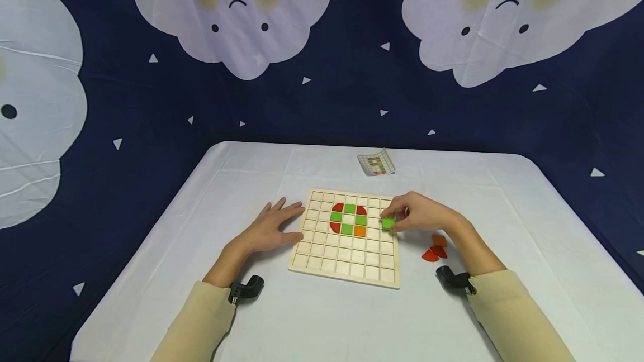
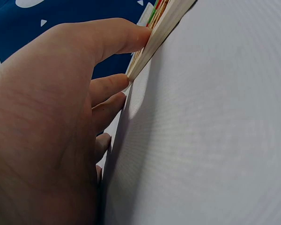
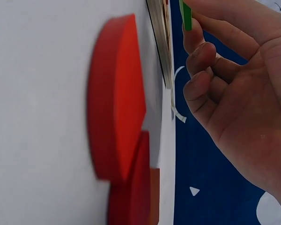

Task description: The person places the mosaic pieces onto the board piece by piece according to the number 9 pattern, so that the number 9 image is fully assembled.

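Note:
A wooden grid board [image 1: 322,250] lies on the white table, with red quarter-round tiles [image 1: 335,228], green square tiles [image 1: 346,229] and an orange square tile [image 1: 360,231] set in a ring around one bare cell. My left hand [image 1: 269,228] rests at the board's left edge, fingers spread, thumb and fingertips touching the rim. In the left wrist view its thumb [image 2: 133,38] meets the board's side. My right hand [image 1: 420,212] pinches a green square tile [image 1: 388,223] between thumb and fingers over the board's right edge. That green tile [image 3: 187,16] also shows in the right wrist view.
Two loose red quarter-round tiles [image 1: 430,255] and an orange tile [image 1: 439,240] lie right of the board, below my right hand. A pattern card [image 1: 376,162] with curled corners lies behind the board. A dark cloud-print cloth [image 1: 347,99] hangs beyond the table [image 1: 322,323].

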The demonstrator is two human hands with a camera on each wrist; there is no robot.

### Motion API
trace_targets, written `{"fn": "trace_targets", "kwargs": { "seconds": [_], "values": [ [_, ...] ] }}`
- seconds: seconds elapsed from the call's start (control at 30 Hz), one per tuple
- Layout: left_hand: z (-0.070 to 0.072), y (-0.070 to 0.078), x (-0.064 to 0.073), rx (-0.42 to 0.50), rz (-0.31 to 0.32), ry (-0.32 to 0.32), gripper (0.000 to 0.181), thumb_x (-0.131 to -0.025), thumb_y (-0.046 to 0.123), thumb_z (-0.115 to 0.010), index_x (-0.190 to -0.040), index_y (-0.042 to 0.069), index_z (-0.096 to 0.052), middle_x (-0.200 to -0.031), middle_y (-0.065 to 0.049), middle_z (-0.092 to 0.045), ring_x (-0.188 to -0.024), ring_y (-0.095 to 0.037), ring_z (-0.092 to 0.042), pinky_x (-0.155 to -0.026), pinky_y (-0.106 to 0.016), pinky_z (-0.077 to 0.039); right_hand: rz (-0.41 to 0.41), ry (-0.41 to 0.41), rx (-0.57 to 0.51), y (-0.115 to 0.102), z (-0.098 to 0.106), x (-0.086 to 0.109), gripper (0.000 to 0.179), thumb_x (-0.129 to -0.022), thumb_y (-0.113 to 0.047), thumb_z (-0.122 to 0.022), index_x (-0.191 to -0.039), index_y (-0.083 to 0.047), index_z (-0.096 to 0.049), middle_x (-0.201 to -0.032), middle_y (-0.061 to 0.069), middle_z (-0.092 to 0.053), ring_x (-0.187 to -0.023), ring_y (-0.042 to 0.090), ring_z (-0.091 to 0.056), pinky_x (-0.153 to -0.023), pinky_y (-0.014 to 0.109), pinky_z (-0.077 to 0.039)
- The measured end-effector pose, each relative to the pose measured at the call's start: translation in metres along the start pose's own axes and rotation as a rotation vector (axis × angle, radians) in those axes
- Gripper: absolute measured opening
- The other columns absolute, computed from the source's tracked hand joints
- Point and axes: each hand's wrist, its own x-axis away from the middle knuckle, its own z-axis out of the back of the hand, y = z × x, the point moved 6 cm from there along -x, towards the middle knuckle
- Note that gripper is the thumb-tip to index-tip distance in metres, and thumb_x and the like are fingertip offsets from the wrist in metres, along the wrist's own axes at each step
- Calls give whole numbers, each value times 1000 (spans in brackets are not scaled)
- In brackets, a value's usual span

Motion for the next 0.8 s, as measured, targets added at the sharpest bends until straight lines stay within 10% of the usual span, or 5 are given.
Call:
{"fn": "trace_targets", "kwargs": {
  "seconds": [0.8],
  "values": [
    [0, 0, -1, -4, -3, -3, 70, -85, 52, -63, -145, 20, -45, -152, 5, -33, -145, -26, -10, -115, -49, -1, 18, -16, -6, -18, -11, -17, 32, -78, -23, -80, -109, -16, -74, -93, -1, -66, -73, 19, -54, -61, 29, -43]
  ]
}}
